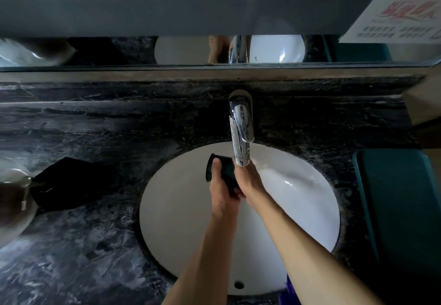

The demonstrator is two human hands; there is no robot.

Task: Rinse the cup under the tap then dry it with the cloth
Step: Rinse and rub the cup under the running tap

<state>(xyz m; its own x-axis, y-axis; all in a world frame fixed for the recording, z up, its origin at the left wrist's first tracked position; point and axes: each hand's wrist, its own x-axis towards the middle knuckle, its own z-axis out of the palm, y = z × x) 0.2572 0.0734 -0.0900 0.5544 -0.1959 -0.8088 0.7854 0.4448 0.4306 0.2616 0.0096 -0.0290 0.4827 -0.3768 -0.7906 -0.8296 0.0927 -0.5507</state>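
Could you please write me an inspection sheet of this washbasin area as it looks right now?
Surface: dark marble countertop around a white oval basin.
Job's things: black cup held on its side over the basin, just under the spout of the chrome tap; dark cloth lies on the counter left of the basin.
Clutter: glass jar at the left edge; teal bin at the right.
Hands: left hand and right hand both grip the cup.
Cables: nothing seen.
Surroundings: mirror behind the counter; printed notice at upper right.
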